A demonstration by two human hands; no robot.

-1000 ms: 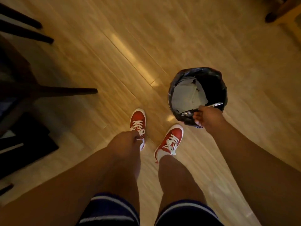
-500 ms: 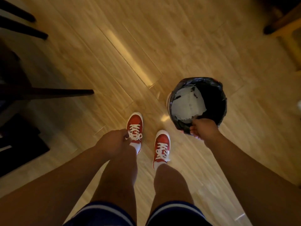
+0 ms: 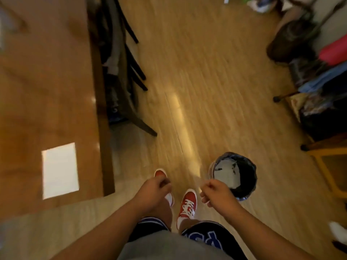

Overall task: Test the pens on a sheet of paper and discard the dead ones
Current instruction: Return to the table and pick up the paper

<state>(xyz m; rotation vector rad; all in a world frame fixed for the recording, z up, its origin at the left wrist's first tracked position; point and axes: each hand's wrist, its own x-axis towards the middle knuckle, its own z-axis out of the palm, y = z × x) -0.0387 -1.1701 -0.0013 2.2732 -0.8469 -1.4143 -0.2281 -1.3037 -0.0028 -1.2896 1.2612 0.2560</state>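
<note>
- Presently, my left hand (image 3: 153, 192): hanging low in front of my legs, fingers curled inward; the blur keeps me from telling whether anything sits inside them.
- My right hand (image 3: 216, 193): fingers clenched into a loose fist with nothing showing in it, held just beside the near-left rim of the bin.
- Bin (image 3: 248, 176): one, round, lined with a black bag, standing on the floor to the right of my feet.
- Crumpled white paper (image 3: 227, 175): lying inside the bin against its left wall; what else lies in there, I cannot tell.
- Sheet of paper (image 3: 60, 170): one, white, flat on the table near its near-right corner, well apart from both hands.
- Table (image 3: 47, 91): brown wood, filling the left of the view.
- Chair (image 3: 129, 102): dark, drawn up to the table's right edge, its legs splayed onto the floor.
- Shoes: a red pair with white laces, the right one (image 3: 187, 203) in plain view, the left one (image 3: 160, 174) partly hidden behind my left hand.
- Floor (image 3: 206, 81): pale wooden boards.
</note>
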